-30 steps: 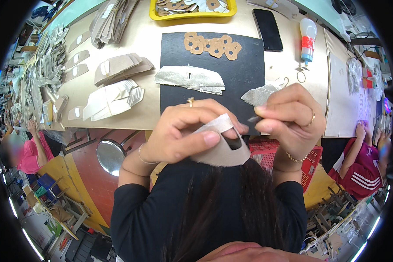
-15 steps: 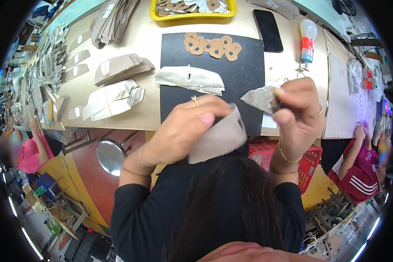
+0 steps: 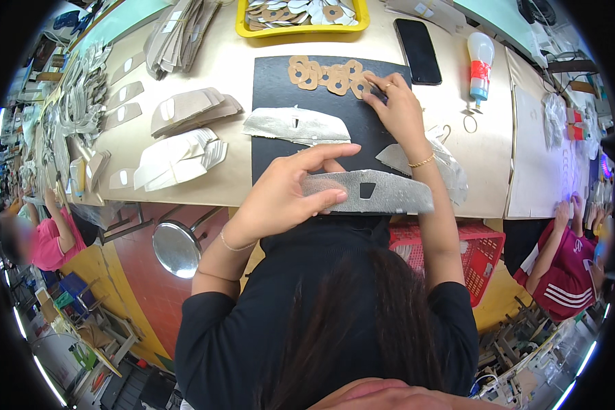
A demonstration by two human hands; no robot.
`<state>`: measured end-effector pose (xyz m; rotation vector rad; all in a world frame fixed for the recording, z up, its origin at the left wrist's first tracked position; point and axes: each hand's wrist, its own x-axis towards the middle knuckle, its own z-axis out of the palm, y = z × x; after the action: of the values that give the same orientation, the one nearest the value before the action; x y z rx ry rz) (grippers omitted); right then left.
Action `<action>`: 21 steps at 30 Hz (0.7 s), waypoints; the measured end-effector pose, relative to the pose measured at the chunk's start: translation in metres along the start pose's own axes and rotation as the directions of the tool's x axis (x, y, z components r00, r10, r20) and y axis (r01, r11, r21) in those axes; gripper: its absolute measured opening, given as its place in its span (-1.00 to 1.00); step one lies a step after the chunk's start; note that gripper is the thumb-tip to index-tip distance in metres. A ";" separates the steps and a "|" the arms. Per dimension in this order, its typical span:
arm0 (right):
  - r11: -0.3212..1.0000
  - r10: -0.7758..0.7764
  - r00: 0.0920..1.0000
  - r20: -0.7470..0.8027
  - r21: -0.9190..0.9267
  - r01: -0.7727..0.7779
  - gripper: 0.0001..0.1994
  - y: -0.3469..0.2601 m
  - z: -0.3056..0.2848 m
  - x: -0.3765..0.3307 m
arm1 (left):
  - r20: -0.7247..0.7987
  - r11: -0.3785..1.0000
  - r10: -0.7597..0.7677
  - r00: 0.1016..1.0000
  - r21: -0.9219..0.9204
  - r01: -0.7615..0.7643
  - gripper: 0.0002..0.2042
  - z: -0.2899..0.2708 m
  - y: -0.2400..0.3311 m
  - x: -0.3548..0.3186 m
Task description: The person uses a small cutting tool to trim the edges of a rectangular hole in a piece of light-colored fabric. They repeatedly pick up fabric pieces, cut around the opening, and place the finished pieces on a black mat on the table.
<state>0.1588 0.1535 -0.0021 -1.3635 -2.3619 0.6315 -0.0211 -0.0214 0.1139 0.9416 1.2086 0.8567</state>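
My left hand (image 3: pixel 287 188) grips the left end of a long grey curved panel (image 3: pixel 396 193) between thumb and fingers. The panel is held near the table's front edge, its dark four-sided cut-out showing. My right hand (image 3: pixel 395 102) reaches across a black mat (image 3: pixel 270 85), thumb and forefinger apart. Its fingertips are at the rightmost of several tan flower-shaped pieces (image 3: pixel 336 80), each with a dark hole. Whether they touch that piece I cannot tell. On the mat between my hands and these pieces lie similar grey panels (image 3: pixel 263 123), stacked. Another grey panel (image 3: pixel 393 157) lies partly behind my right forearm.
A yellow tray (image 3: pixel 301 31) of small pieces stands at the back. Bundled panels (image 3: pixel 184 113) lie at the left. A phone (image 3: pixel 418 51), a squeeze bottle (image 3: pixel 480 65) and a clear plastic bag (image 3: pixel 451 171) are at the right. A red basket (image 3: pixel 482 263) stands below the table edge.
My right hand has moved forward from the front right to the tan pieces. The panel in my left hand has turned so that its grey face and cut-out show.
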 end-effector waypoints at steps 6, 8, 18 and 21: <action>0.995 0.051 0.999 -0.010 -0.083 -0.052 -0.68 -0.006 0.015 0.013 | -0.077 0.968 -0.095 0.992 -0.239 0.074 -0.62 -0.006 0.005 -0.001; 0.996 0.052 0.998 -0.032 -0.073 -0.054 -0.72 -0.010 0.013 0.014 | -0.096 0.954 -0.114 0.989 -0.289 0.081 -0.64 -0.006 0.006 -0.001; 0.980 0.110 0.951 0.290 0.126 -0.152 -0.73 -0.001 -0.019 0.018 | -0.051 0.931 -0.071 0.996 -0.361 0.048 -0.64 -0.007 0.009 -0.001; 0.947 -0.062 0.972 0.227 0.320 -0.014 -0.66 0.005 -0.023 0.014 | -0.026 0.931 -0.050 0.998 -0.363 0.037 -0.65 -0.008 0.008 -0.003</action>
<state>0.1667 0.1727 0.0154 -1.1673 -2.3125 1.1693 -0.0293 -0.0199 0.1215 0.5993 1.0488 1.0226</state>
